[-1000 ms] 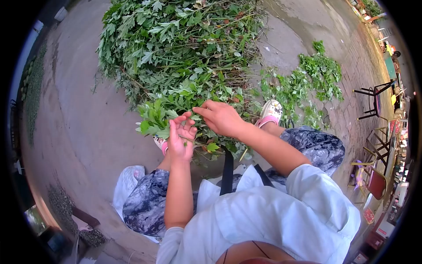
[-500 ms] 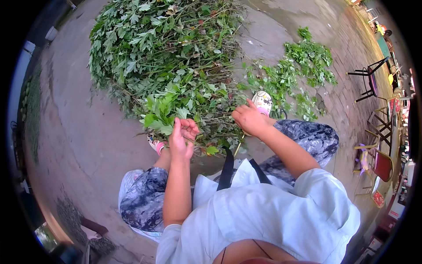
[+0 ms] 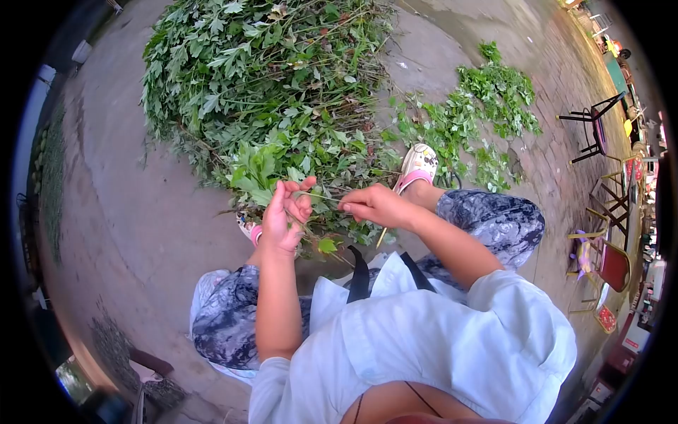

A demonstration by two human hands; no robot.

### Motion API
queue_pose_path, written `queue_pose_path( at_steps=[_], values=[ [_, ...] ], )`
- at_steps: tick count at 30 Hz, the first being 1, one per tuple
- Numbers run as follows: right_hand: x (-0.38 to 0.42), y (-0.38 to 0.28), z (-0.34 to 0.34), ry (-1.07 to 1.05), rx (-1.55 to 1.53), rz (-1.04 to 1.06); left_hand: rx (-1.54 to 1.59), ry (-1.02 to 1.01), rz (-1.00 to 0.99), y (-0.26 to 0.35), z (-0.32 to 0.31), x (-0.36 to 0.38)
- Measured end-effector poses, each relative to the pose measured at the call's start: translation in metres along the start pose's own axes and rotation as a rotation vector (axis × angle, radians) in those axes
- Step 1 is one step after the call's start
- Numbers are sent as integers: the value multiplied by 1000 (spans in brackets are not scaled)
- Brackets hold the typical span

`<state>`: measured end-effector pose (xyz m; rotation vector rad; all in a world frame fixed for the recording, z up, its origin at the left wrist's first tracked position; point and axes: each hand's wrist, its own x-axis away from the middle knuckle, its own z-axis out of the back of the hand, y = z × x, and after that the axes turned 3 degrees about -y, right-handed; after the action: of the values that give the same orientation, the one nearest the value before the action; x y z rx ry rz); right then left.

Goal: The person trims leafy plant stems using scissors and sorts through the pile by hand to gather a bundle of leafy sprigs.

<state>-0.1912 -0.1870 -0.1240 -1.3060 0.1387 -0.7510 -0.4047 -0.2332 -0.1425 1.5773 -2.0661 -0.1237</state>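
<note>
My left hand (image 3: 288,212) is closed around the stems of a bright green leafy sprig (image 3: 256,169), whose leaves point up and to the left. Close on its right, my right hand (image 3: 371,205) pinches the end of a thin stem (image 3: 323,197) that stretches between the two hands. Beyond both hands lies a large heap of cut leafy branches (image 3: 233,78). A yellow-green leaf (image 3: 327,245) hangs just below my left hand.
Loose green leaves (image 3: 498,92) are spread on the ground at the right, beyond my patterned shoe (image 3: 419,166). Folding chairs (image 3: 597,131) stand at the far right. A white container (image 3: 82,52) is at the upper left.
My right hand has moved left, toward my left hand, and a thin stem now shows between them. My left hand has shifted slightly up and left. The right shoe is more exposed.
</note>
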Motion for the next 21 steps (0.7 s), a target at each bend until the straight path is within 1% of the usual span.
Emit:
queue_pose_path(
  at_steps=[1,2,3,4,5,6,7,8,9,10,11,13,14,15,16,17,18,19,20,21],
  values=[
    [-5,-2,-7,-8,4,6,-82,68,-50,2,-2,1],
    [-11,-2,-13,248,-34,-43,-211,159,-103,2,5,2],
    [-17,-1,-18,504,-72,-92,-206,161,-112,2,6,2],
    [-26,1,-23,551,-100,-74,-261,231,-130,-1,6,2],
    [-33,-1,-27,549,-94,-71,-316,300,-146,-2,8,1],
    [-40,-6,-32,548,63,54,-305,223,-95,-2,10,1],
    [-46,-12,-36,543,220,180,-290,229,-60,-5,6,2],
    [-47,-19,-39,368,243,134,-313,202,-60,-10,8,1],
    [-50,-25,-43,223,340,109,-336,176,-60,-13,13,0],
    [-58,-20,-48,238,287,235,-355,128,-54,-14,18,-4],
    [-65,-15,-52,252,232,362,-351,131,-57,-13,28,-5],
    [-80,-13,-30,98,294,163,-243,211,-129,-6,43,-8],
    [-92,-2,-21,194,266,28,-185,261,-171,-1,45,-6],
    [-105,11,-10,365,395,11,-163,347,-202,4,39,-5],
    [-120,30,1,502,500,-2,-145,331,-215,9,47,-3],
    [-135,45,17,586,558,19,-129,315,-226,16,54,-3],
    [-152,61,30,647,632,11,-131,410,-250,21,45,-5],
    [-169,76,43,690,706,64,-128,413,-253,25,44,-6],
    [-186,86,55,666,728,5,-117,436,-247,29,46,-5],
    [-198,91,69,519,816,-20,-107,462,-241,32,47,-6]
  ],
)
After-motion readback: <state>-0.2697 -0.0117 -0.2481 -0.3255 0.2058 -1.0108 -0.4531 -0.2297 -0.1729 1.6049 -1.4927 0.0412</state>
